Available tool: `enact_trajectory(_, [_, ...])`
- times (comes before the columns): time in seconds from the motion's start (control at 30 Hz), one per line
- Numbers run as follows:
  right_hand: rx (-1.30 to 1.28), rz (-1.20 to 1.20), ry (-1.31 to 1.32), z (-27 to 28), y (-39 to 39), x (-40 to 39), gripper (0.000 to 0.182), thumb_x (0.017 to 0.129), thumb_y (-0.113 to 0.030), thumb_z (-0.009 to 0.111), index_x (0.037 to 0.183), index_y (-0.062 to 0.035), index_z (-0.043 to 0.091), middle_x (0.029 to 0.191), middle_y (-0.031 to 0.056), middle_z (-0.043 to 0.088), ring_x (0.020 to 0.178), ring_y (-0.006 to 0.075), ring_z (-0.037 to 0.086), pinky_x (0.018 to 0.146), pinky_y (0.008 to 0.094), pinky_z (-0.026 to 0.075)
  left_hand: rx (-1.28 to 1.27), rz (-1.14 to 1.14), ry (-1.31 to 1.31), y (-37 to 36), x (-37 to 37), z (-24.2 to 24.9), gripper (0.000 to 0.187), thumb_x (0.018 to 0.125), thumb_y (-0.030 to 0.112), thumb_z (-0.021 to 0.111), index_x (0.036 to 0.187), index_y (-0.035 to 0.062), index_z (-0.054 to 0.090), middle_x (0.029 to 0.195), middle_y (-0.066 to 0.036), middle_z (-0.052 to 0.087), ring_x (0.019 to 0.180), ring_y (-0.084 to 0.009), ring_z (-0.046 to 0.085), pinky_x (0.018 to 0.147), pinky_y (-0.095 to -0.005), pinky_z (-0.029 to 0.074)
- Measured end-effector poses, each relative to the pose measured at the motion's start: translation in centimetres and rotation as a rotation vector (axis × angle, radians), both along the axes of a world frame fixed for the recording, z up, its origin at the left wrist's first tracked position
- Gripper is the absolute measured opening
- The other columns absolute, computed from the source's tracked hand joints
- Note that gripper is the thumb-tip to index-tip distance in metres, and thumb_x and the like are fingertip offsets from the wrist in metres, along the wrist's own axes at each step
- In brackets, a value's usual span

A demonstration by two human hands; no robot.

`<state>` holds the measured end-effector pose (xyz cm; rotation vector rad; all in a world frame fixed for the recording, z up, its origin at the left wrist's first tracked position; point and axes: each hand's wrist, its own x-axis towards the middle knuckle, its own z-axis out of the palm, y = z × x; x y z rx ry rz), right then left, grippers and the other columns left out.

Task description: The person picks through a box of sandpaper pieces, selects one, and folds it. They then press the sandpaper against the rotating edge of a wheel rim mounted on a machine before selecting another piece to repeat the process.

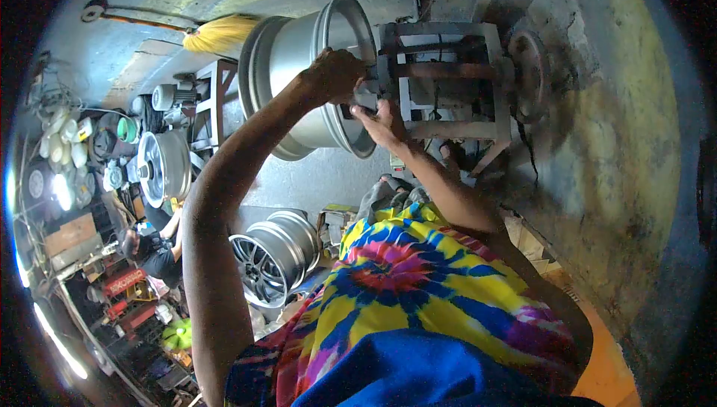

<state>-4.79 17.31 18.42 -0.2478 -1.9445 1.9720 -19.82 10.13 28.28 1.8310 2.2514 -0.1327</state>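
A large silver wheel rim is mounted sideways on a metal frame stand, its open face turned toward the stand. My left hand reaches across the rim's near lip with its fingers curled closed, close to the rim's centre; what they grip is hidden. Just below it, my right hand is by the stand's left side, thumb and fingers drawn together around a small part I cannot make out. A round handwheel or pulley is at the stand's right end.
Another silver rim lies on the floor below, and one more rim is at the left. A yellow broom lies near the wall. An electric motor sits behind. A person is low at the left among tools and clutter.
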Motion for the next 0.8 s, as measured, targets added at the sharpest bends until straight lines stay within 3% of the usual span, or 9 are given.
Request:
enact_trajectory(0.03, [0.035, -0.045, -0.146, 0.3, -0.7, 0.4, 0.043, 0.087, -0.039, 0.070, 0.103, 0.0005, 0.064, 0.089, 0.0130, 0.068, 0.082, 0.0246, 0.065, 0.074, 0.0379, 0.051, -0.161, -0.007, 0.092, -0.1, 0.4, -0.4, 0.045, 0.069, 0.014, 0.068, 0.114, 0.0153, 0.065, 0.068, -0.014, 0.063, 0.072, -0.0345, 0.066, 0.066, -0.0443, 0.053])
enact_trajectory(0.07, [0.006, 0.161, -0.481, 0.4, -0.1, 0.6, 0.036, 0.085, -0.027, 0.072, 0.110, -0.0040, 0.060, 0.102, 0.0104, 0.066, 0.092, 0.0228, 0.061, 0.083, 0.0379, 0.048, -0.186, -0.016, 0.189, -0.4, 0.7, -1.5, 0.061, 0.069, 0.016, 0.068, 0.129, 0.0185, 0.058, 0.066, -0.013, 0.062, 0.069, -0.0348, 0.064, 0.070, -0.0445, 0.052])
enact_trajectory(0.2, [0.108, 0.149, -0.448, 1.4, 0.6, 0.8, 0.042, 0.085, -0.038, 0.072, 0.107, -0.0031, 0.062, 0.088, 0.0111, 0.066, 0.076, 0.0247, 0.060, 0.074, 0.0397, 0.050, 0.002, -0.082, 0.131, -0.8, 1.0, -1.9, 0.078, 0.066, 0.017, 0.070, 0.141, 0.0183, 0.049, 0.062, -0.010, 0.061, 0.062, -0.0337, 0.061, 0.065, -0.0446, 0.047])
enact_trajectory(0.33, [-0.033, 0.222, -0.280, -0.5, 0.8, 0.8, 0.041, 0.084, -0.038, 0.073, 0.102, -0.0026, 0.064, 0.079, 0.0100, 0.065, 0.068, 0.0235, 0.059, 0.065, 0.0387, 0.049, -0.178, -0.060, 0.148, 0.2, 2.1, -0.9, 0.079, 0.066, 0.016, 0.070, 0.141, 0.0154, 0.047, 0.063, -0.009, 0.061, 0.062, -0.0324, 0.062, 0.065, -0.0434, 0.044])
enact_trajectory(0.4, [0.025, 0.225, -0.364, -0.4, 0.7, 1.0, 0.041, 0.084, -0.039, 0.072, 0.101, -0.0025, 0.064, 0.079, 0.0112, 0.065, 0.068, 0.0243, 0.060, 0.065, 0.0384, 0.049, -0.265, -0.064, 0.190, 0.3, 2.8, -0.8, 0.019, 0.073, 0.014, 0.071, 0.089, 0.0046, 0.068, 0.093, -0.013, 0.067, 0.087, -0.0295, 0.070, 0.068, -0.0422, 0.056])
enact_trajectory(0.53, [0.146, 0.059, -0.352, -3.6, -1.7, 0.3, 0.038, 0.085, -0.037, 0.072, 0.097, -0.0019, 0.065, 0.078, 0.0138, 0.065, 0.066, 0.0249, 0.060, 0.063, 0.0381, 0.048, -0.190, -0.005, 0.103, 0.2, 2.7, -1.3, 0.020, 0.072, 0.014, 0.070, 0.090, 0.0042, 0.068, 0.093, -0.014, 0.067, 0.086, -0.0295, 0.071, 0.070, -0.0422, 0.056])
enact_trajectory(0.63, [-0.021, 0.207, -0.429, -2.7, -1.1, 0.4, 0.038, 0.085, -0.037, 0.073, 0.095, -0.0012, 0.066, 0.081, 0.0148, 0.067, 0.070, 0.0242, 0.062, 0.066, 0.0385, 0.050, -0.195, 0.015, 0.139, -0.2, 2.3, -2.0, 0.021, 0.071, 0.013, 0.071, 0.090, 0.0041, 0.068, 0.092, -0.013, 0.067, 0.087, -0.0288, 0.070, 0.071, -0.0416, 0.057])
enact_trajectory(0.7, [-0.034, 0.204, -0.405, -2.5, -1.2, 0.5, 0.037, 0.086, -0.036, 0.073, 0.096, -0.0012, 0.065, 0.082, 0.0149, 0.067, 0.071, 0.0236, 0.063, 0.066, 0.0383, 0.051, 0.008, -0.110, 0.057, -0.7, 1.8, -2.4, 0.063, 0.065, 0.017, 0.068, 0.127, 0.0118, 0.056, 0.060, -0.002, 0.057, 0.059, -0.0300, 0.060, 0.067, -0.0428, 0.041])
enact_trajectory(0.8, [-0.022, 0.130, -0.298, -2.6, -2.0, 0.7, 0.034, 0.087, -0.032, 0.072, 0.098, -0.0013, 0.064, 0.083, 0.0146, 0.067, 0.074, 0.0236, 0.065, 0.067, 0.0376, 0.052, -0.324, -0.124, 0.230, 0.4, 3.3, -0.3, 0.046, 0.066, 0.016, 0.065, 0.111, 0.0120, 0.061, 0.068, -0.006, 0.059, 0.070, -0.0307, 0.062, 0.072, -0.0438, 0.043])
